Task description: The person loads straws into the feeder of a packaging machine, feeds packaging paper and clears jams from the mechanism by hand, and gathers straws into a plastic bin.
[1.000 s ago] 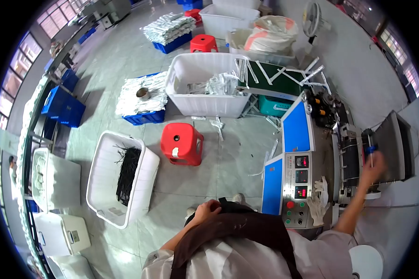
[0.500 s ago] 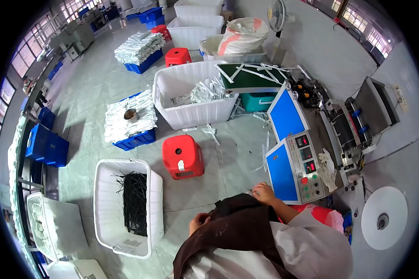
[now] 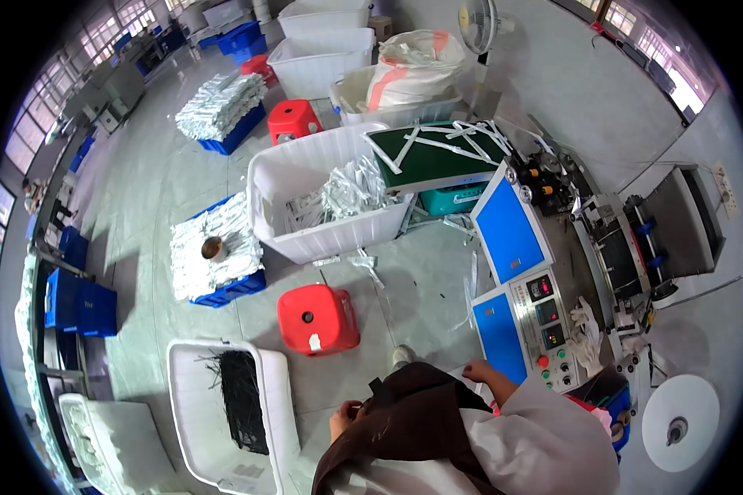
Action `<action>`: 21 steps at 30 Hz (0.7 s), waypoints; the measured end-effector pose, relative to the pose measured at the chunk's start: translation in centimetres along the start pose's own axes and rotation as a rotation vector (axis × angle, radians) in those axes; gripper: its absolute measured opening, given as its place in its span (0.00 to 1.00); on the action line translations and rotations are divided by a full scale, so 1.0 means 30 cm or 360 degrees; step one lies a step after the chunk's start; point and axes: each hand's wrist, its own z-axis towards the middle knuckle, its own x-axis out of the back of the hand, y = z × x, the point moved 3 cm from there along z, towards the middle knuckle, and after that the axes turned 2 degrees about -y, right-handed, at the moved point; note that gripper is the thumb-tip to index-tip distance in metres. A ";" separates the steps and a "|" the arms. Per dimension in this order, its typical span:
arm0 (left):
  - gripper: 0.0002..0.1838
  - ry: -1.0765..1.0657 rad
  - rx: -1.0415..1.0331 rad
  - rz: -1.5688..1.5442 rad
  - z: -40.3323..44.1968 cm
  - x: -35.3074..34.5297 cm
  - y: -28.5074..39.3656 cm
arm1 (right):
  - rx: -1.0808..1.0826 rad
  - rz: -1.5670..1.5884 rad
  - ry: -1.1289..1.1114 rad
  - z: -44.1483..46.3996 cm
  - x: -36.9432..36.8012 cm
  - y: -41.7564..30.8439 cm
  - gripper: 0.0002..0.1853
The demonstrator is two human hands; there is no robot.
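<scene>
Right, your left hand (image 3: 344, 421) sits at the edge of the brown apron (image 3: 409, 429), fingers bent inward; can't tell whether they pinch the cloth or just rest by it. Your right hand (image 3: 477, 371) is on the other side of the apron, near the lower blue door (image 3: 501, 330), loosely curled, nothing visible in it; palm side hidden, so can't confirm any grip. Apron covers your front, probably to keep the pale shirt (image 3: 537, 437) clean; matte, soft-looking fabric. Control panel (image 3: 546, 313) faces up on your right, likely placed so you can reach it from where you stand. Off-white gloves (image 3: 586, 338) lie limp and creased just beside it, seemingly parked there to stay handy. Green belt (image 3: 433, 167) ends over the big white tub (image 3: 338, 238), presumably so strips drop in; flat, shiny, silvery-white strips (image 3: 359, 190) heap inside, more lie crisscross on the belt. Metal-looking ring (image 3: 213, 249) on the stack in the blue crate (image 3: 243, 287) probably weighs it down. Red stool (image 3: 318, 313): plastic, rounded square top, centre hole, likely for lifting. Nearer white tub (image 3: 281, 404) is smooth-walled, holding thin black strips (image 3: 245, 404), mostly lengthwise. White reel (image 3: 677, 404): flat disc, dark hub.
</scene>
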 end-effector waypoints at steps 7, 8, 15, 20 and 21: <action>0.11 -0.0153 -0.0048 0.0446 0.255 -0.056 0.194 | 0.0277 0.0591 0.0549 0.194 0.329 -0.154 0.12; 0.11 -0.0148 -0.0121 0.0457 0.290 -0.070 0.200 | 0.0283 0.0630 0.0605 0.201 0.360 -0.161 0.12; 0.11 -0.0329 -0.0261 0.0441 0.562 -0.075 0.396 | 0.0173 0.0579 0.0374 0.241 0.392 -0.115 0.14; 0.11 -0.0523 -0.0640 0.0417 0.875 -0.100 0.533 | 0.0042 0.0485 0.0224 0.256 0.426 -0.064 0.14; 0.11 -0.0517 -0.0636 0.0397 0.946 -0.094 0.571 | -0.0102 0.0530 0.0247 0.265 0.428 -0.044 0.14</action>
